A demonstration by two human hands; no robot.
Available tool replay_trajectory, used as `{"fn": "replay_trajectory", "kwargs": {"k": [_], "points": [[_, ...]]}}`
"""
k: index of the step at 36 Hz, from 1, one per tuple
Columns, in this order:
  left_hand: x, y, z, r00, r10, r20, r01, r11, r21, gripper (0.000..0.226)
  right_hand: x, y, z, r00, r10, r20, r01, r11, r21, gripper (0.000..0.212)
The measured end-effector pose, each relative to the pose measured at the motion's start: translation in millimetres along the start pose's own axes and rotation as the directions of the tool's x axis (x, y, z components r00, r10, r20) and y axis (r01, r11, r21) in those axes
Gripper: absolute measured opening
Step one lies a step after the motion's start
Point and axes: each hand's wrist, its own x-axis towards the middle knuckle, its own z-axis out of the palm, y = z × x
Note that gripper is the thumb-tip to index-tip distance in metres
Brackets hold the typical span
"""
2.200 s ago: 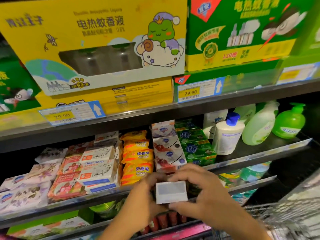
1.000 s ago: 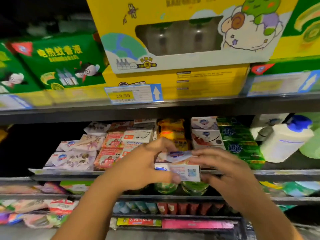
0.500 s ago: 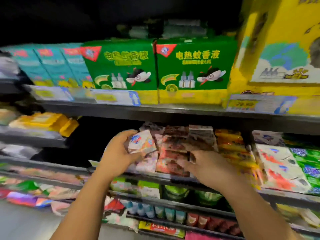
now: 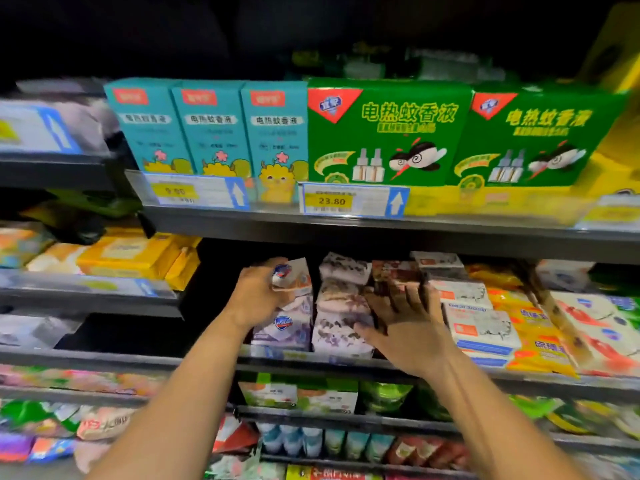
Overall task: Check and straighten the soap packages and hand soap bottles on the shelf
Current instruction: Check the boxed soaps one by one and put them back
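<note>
Soap package [image 4: 293, 277], one, in left hand [image 4: 258, 296], right hand [image 4: 406, 326] splayed

Teal boxes [image 4: 207, 129] beside green boxes [image 4: 388, 133], price tag [image 4: 353, 201] below.

We see one white soap package [image 4: 292, 277] with a blue shield logo, tilted in the left grip [image 4: 258, 292] above the purple-and-white packages [image 4: 282, 329] stacked flat on the shelf [image 4: 138, 358]. To their right, mauve floral packs [image 4: 341, 306], white boxes [image 4: 481, 329] and yellow packs [image 4: 535, 336] lie in rows.
</note>
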Motion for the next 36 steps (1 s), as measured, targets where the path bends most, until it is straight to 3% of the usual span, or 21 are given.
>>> {"fn": "replay_trajectory", "kwargs": {"k": [3,5,9,11,14,20,22,28,33,36], "points": [[15,0,6,0.999,-0.023,0.031,0.024,0.999,-0.029,0.060,0,1,-3,1.000,-0.001,0.031,0.002,1.000,-0.030,0.074],[23,1,9,0.996,-0.005,0.090,-0.005,0.994,0.107,0.059,0,1,-3,0.999,-0.002,0.033,0.004,0.999,-0.046,0.073],[36,-10,15,0.983,0.057,0.177,-0.088,0.981,0.172,0.048,0,2,1,1.000,-0.015,0.011,0.015,0.997,-0.074,0.082],[40,-21,19,0.975,0.076,0.210,-0.130,0.958,0.256,0.053,0,1,1,1.000,-0.015,0.011,0.016,0.997,-0.080,0.084],[47,-29,22,0.968,0.142,0.209,-0.198,0.941,0.274,0.056,2,0,2,1.000,0.003,0.007,-0.002,0.998,-0.070,0.076],[54,-29,17,0.967,0.098,0.234,-0.192,0.886,0.423,0.049,2,0,3,1.000,0.004,0.009,-0.004,0.997,-0.077,0.072],[54,-31,19,0.959,0.141,0.245,-0.225,0.906,0.359,0.040,1,0,2,1.000,0.009,0.018,-0.008,0.997,-0.083,0.071],[40,-24,15,0.964,0.120,0.236,-0.168,0.967,0.191,0.028,3,0,4,1.000,0.012,0.004,-0.012,0.997,-0.077,0.071],[14,-13,20,0.964,0.006,0.267,-0.070,0.970,0.234,0.042,3,2,7,1.000,-0.005,-0.011,0.004,0.996,-0.092,0.078],[2,-2,21,0.971,-0.035,0.236,-0.055,0.930,0.364,0.034,2,3,7,1.000,-0.026,-0.013,0.025,0.995,-0.094,0.085]]}}
